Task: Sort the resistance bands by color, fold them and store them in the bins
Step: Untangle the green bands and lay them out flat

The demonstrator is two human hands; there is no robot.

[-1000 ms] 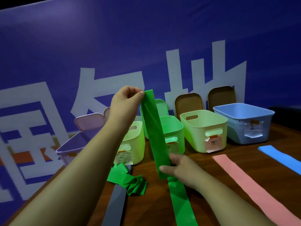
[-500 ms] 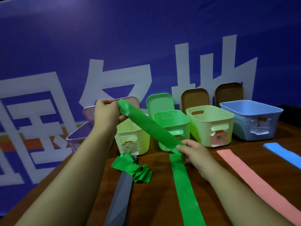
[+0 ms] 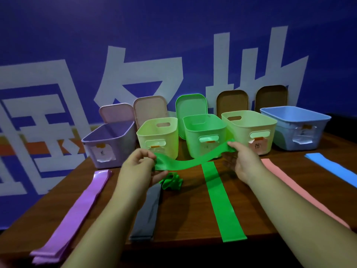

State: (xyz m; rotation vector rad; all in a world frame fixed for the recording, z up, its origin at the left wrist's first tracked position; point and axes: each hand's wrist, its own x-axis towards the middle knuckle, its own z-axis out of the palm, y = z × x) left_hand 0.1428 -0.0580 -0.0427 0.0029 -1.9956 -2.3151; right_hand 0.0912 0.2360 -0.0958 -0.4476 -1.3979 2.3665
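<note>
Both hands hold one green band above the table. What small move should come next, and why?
Probably bring the left hand over to the right hand, so the ends of the green band meet in a first fold. The band sags between the two hands at full length, not yet folded, and the open green bin stands just behind it.

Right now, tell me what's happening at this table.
A person sorts resistance bands. Left hand and right hand each pinch an end of a green band, slack above the table before the green bin. A crumpled green band lies below; purple bands, a grey band, a pink band and a blue band lie flat.
</note>
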